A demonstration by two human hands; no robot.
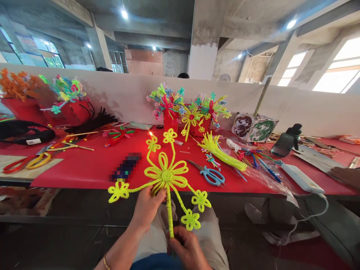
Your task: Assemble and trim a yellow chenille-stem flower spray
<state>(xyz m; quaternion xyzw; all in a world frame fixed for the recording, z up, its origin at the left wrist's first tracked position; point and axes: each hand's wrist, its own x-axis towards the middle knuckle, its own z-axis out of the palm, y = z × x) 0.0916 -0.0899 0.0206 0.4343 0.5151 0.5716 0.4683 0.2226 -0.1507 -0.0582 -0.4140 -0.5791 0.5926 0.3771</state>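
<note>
A yellow pipe-cleaner flower [166, 174] with a big centre bloom and several small blooms on stalks is held up in front of the red table [84, 165]. My left hand [146, 207] pinches it just under the big bloom. My right hand [187, 249] grips the lower end of its stem, over my lap.
On the table lie blue scissors [209, 175], a bundle of yellow pipe cleaners [221, 150], red pots of coloured pipe-cleaner flowers [185, 108], red-and-yellow scissors [25, 162], a dark bottle [285, 144] and a white device [299, 178]. Another person's hand [344, 175] rests at the right edge.
</note>
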